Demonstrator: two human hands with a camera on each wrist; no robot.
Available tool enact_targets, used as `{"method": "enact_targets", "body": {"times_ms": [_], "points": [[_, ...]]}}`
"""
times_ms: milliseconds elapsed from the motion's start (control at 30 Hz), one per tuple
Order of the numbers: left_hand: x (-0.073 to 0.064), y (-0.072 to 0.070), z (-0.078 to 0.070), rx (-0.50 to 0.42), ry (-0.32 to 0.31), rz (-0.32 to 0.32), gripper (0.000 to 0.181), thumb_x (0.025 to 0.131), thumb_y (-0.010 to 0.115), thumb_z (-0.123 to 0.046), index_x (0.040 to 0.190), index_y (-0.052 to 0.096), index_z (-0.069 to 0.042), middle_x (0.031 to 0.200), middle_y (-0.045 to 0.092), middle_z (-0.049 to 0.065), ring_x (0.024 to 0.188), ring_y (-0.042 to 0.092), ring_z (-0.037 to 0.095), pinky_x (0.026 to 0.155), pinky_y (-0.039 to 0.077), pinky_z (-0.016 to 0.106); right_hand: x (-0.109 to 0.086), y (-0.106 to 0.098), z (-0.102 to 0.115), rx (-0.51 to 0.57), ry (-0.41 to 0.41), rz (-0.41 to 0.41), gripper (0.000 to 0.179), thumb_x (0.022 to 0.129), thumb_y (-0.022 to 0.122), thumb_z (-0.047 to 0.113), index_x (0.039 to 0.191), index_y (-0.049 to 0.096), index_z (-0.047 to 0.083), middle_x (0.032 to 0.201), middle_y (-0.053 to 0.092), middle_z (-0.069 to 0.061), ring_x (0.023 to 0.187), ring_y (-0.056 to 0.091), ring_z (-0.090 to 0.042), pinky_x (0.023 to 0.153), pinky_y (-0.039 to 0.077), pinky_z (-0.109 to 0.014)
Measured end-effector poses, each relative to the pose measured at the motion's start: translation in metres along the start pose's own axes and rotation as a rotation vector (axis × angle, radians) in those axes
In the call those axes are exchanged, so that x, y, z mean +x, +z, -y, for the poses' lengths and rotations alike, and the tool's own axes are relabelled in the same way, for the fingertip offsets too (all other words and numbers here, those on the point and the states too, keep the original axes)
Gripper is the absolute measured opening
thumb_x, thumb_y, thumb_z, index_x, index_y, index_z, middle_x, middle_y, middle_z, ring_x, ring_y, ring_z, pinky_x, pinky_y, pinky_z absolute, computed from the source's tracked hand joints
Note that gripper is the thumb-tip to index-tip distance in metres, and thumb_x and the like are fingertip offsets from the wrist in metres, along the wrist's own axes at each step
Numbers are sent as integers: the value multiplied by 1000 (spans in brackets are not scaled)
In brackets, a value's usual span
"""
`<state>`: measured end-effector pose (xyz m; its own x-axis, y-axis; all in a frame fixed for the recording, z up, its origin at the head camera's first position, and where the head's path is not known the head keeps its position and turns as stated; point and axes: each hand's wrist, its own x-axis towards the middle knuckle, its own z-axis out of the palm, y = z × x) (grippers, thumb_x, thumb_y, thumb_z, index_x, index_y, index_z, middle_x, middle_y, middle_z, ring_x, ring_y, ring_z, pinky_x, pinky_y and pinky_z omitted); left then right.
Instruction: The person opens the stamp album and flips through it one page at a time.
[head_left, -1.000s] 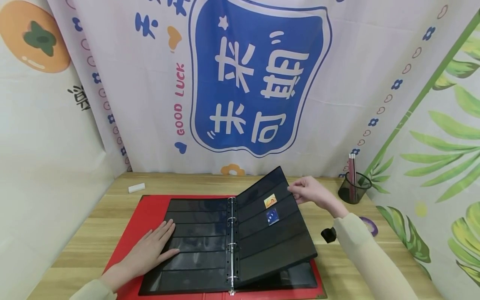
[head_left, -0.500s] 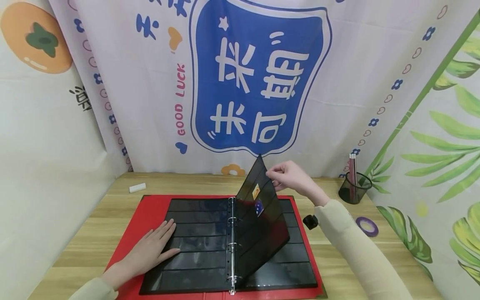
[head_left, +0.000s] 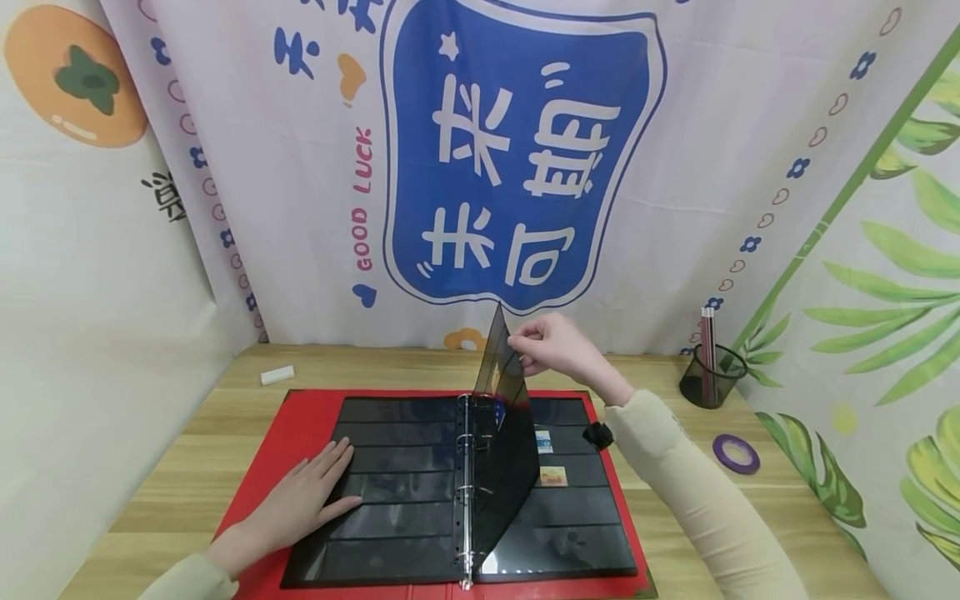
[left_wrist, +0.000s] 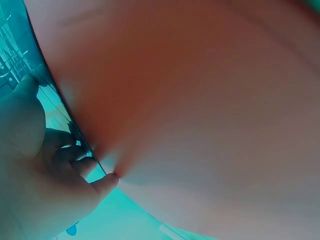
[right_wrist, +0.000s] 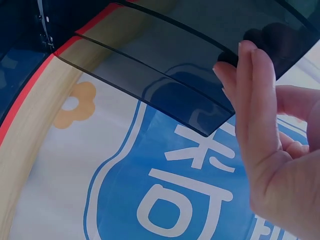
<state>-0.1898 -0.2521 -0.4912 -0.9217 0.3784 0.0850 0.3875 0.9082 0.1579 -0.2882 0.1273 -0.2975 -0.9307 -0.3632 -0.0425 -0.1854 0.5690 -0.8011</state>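
A red ring binder (head_left: 315, 425) lies spread on the table, with black pocketed pages on both sides. My left hand (head_left: 300, 496) rests flat on the left page (head_left: 397, 483), fingers straight and thumb apart. Between thumb and fingers, my right hand (head_left: 555, 346) pinches the outer edge of a dark see-through page (head_left: 506, 467), which stands nearly upright at the metal rings (head_left: 465, 492). A small blue stamp (head_left: 499, 412) shows in that raised page. Behind it, the right-hand page (head_left: 577, 525) bears a blue-and-white stamp (head_left: 543, 442) and an orange-yellow stamp (head_left: 553, 476).
A white eraser-like block (head_left: 277, 375) lies at the back left. To the right are a purple tape roll (head_left: 737, 454) and a black mesh cup (head_left: 712, 379) with pencils. A printed cloth (head_left: 300, 208) hangs behind the wooden table (head_left: 172, 467).
My right hand has moved left and up, swinging the pinched page from a low tilt to nearly upright. The page beneath and its two stamps have come into view. My left hand has stayed still.
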Motion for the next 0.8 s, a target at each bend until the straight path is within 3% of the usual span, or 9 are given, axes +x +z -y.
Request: {"method": "enact_targets", "body": {"times_ms": [300,800], "points": [[0,1,0,2,1,-10,82,89,62,-58,144,49,1,153,45,21,138,46,43,105,44,62,0,-1,7,15,-15,-10,23,98,59,18,88,70,0,58,55,2,61,67,-12,73,63,-35],[4,-9,-2,5,35,29,82,85,69,-55,140,52,4,148,49,25,133,50,46,100,52,55,1,6,19,50,-27,5,24,97,61,21,104,73,1,67,65,-1,64,69,-12,74,63,-35]]}}
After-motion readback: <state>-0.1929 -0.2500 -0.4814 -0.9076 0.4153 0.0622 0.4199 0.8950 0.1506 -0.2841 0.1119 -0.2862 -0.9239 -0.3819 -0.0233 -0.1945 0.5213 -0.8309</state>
